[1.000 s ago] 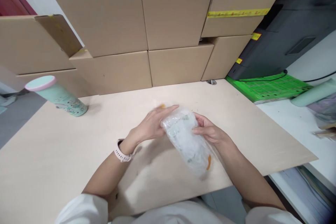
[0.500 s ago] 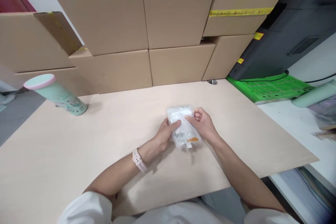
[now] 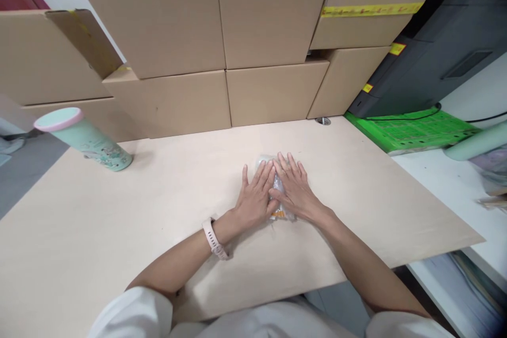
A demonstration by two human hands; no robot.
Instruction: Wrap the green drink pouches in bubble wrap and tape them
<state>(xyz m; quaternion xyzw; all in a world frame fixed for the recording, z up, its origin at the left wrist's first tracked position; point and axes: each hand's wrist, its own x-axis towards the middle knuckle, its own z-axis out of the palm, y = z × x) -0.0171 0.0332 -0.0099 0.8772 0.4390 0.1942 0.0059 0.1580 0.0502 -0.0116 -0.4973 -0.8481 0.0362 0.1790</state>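
So the back is basically a wall of plain cardboard boxes (image 3: 222, 26), stacked two or three high, a couple with yellow tape on them. In front of that is a pale wood table (image 3: 99, 222) that takes up most of the view. On the right side sits a big black machine (image 3: 435, 53) with a bright green sheet (image 3: 412, 129) lying just in front of it. Far left on the table there's a mint tumbler (image 3: 85, 140) with a pinkish lid, well apart from the hands.

Both forearms come in from the bottom, bare below white sleeves, and angle in toward the middle of the table. The left hand (image 3: 255, 200) and right hand (image 3: 295, 190) lie palm down, side by side and touching, fingers straight and a little fanned, pointing away from the body. They aren't gripping anything, just lying flat on a small clear plastic packet (image 3: 279, 215) that sits on the table mid-centre. The packet is mostly covered; only a crinkly edge and an orange bit peek out. There's a white watch (image 3: 212, 237) on the left wrist.
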